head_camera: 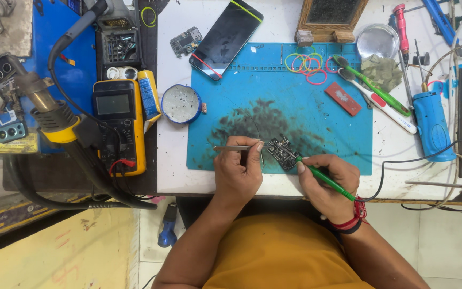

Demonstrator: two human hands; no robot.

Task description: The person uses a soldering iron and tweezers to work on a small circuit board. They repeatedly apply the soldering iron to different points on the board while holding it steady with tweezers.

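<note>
blue mat [295, 107] smudged black, green-handled soldering iron [327, 179], yellow multimeter [120, 126]

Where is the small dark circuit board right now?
The small dark circuit board lies on the blue mat's near edge, between both hands.

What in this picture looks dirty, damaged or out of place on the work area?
The blue mat has a wide dark smudged stain around the circuit board near both hands. A second board lies loose beside the phone. Nothing looks spilled.
</note>
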